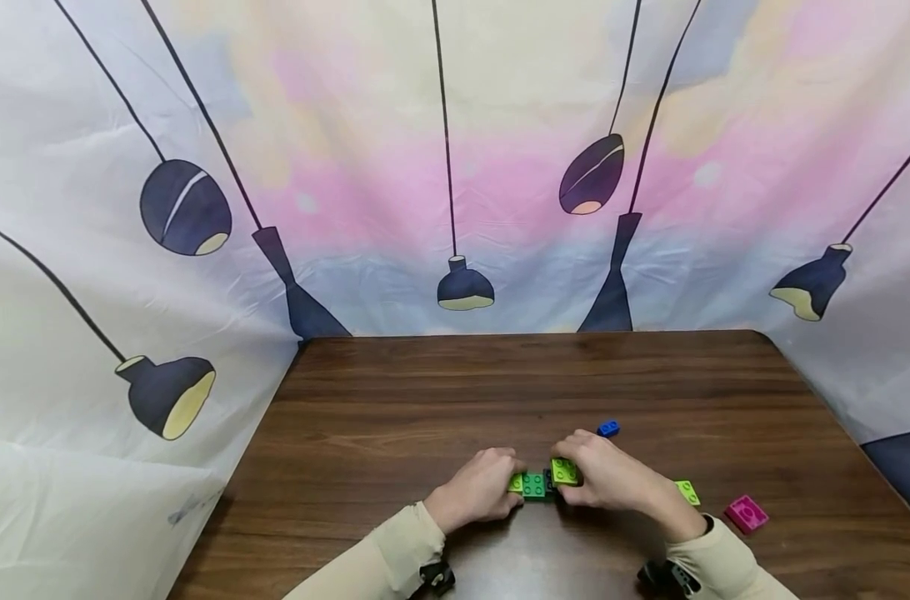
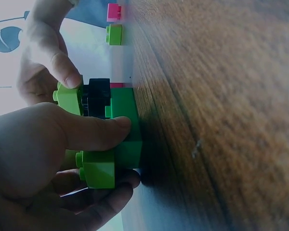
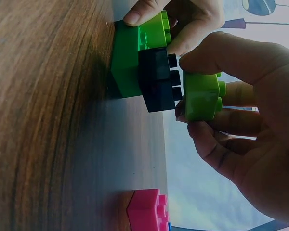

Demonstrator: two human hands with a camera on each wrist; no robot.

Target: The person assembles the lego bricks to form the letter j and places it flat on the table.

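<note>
Near the table's front, a dark green brick (image 1: pixel 533 485) lies with a lime brick (image 2: pixel 98 169) on one end and a black brick (image 3: pixel 156 79) on the other, overhanging it. My left hand (image 1: pixel 479 487) grips the green brick and its lime one, thumb along the green side in the left wrist view. Between thumb and fingers, my right hand (image 1: pixel 605 471) pinches a second lime brick (image 3: pixel 201 97). This one sits right over the black brick's studs; whether they touch I cannot tell.
A blue brick (image 1: pixel 608 428) lies beyond my right hand. To the right on the wooden table (image 1: pixel 440 383) are another lime brick (image 1: pixel 687 492) and a pink brick (image 1: pixel 746 514). A cloth printed with lamps (image 1: pixel 466 287) hangs behind the table.
</note>
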